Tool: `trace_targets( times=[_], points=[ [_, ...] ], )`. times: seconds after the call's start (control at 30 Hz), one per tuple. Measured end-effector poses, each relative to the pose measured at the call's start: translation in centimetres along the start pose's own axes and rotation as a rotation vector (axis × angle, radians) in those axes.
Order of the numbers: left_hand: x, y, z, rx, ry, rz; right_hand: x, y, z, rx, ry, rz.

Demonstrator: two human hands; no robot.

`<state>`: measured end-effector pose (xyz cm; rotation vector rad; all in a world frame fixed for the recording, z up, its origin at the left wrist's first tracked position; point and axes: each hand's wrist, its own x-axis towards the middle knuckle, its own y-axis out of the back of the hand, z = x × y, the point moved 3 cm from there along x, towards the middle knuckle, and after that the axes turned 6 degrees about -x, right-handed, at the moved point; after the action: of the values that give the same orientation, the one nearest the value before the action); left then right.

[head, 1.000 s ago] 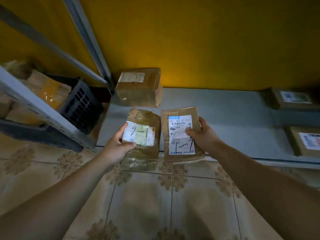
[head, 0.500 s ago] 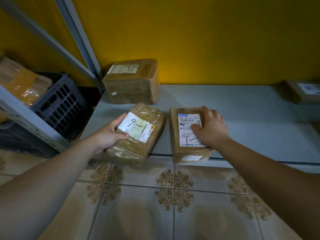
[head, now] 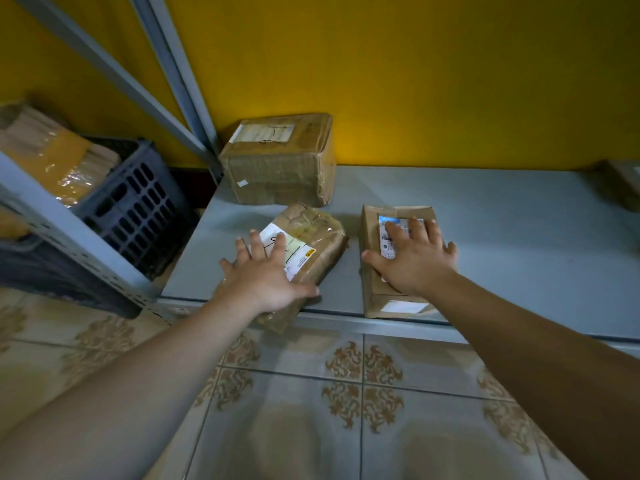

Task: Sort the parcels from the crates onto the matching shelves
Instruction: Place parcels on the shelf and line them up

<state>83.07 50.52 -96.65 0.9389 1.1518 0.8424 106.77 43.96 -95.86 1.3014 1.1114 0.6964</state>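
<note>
Two brown parcels lie on the low grey shelf near its front edge. The left one, a tape-wrapped parcel with a white handwritten label, lies askew with a corner over the edge. My left hand rests flat on it, fingers spread and straight. To its right sits a cardboard parcel with a printed label. On top of that one my right hand presses flat, fingers straight and covering most of the label.
A bigger cardboard box stands at the shelf's back left against the yellow wall. A dark slotted crate with wrapped parcels sits at left behind grey rack posts. Another parcel lies at far right. Patterned floor tiles are below.
Both parcels went from being held up to lying on the shelf. My hands let go their grips and now lie flat on top with fingers spread.
</note>
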Motion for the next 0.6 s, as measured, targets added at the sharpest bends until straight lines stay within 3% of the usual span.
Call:
trace_targets(
  times=[0.13,0.3,0.4,0.6],
  points=[
    [1.6,1.6,-1.2,-0.023,-0.091,-0.051,0.0,-0.2,0.1,-0.010,-0.004,0.015],
    [4.8,5.3,-4.5,0.151,-0.254,-0.111,-0.2,-0.1,0.1,-0.007,0.001,0.027],
    [5.0,4.5,-4.8,-0.085,-0.210,-0.119,-0.3,-0.1,0.1,-0.012,0.002,0.031],
    [5.4,2.6,-1.8,-0.174,-0.125,0.129,-0.3,-0.1,0.0,-0.021,-0.001,0.031]
  ],
)
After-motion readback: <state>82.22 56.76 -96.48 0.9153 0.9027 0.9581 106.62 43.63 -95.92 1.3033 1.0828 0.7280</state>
